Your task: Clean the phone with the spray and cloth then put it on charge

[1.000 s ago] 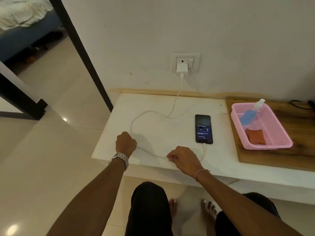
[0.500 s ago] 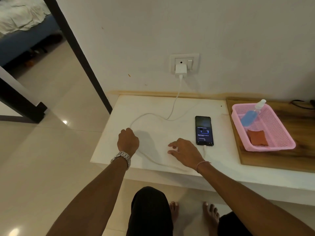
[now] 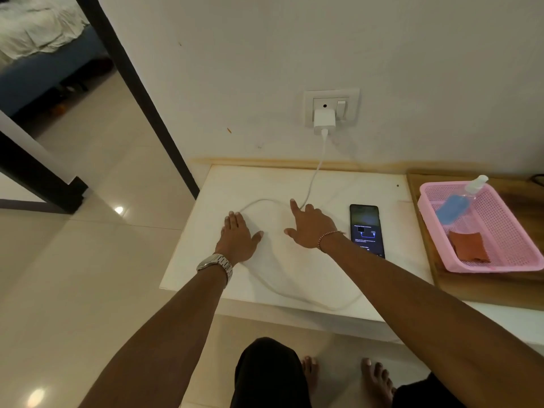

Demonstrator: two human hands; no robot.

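Phone (image 3: 366,229) lies flat on the white desk (image 3: 294,184) with its screen lit, and the white cable (image 3: 309,189) seems plugged in so it can charge. Left hand (image 3: 237,238) rests flat and holds nothing. Right hand (image 3: 309,228) is open too, one finger touching the cable, maybe to tidy it.

Glossy glass phone (image 3: 366,229), perforated pink plastic basket (image 3: 512,254), wooden board (image 3: 482,285).
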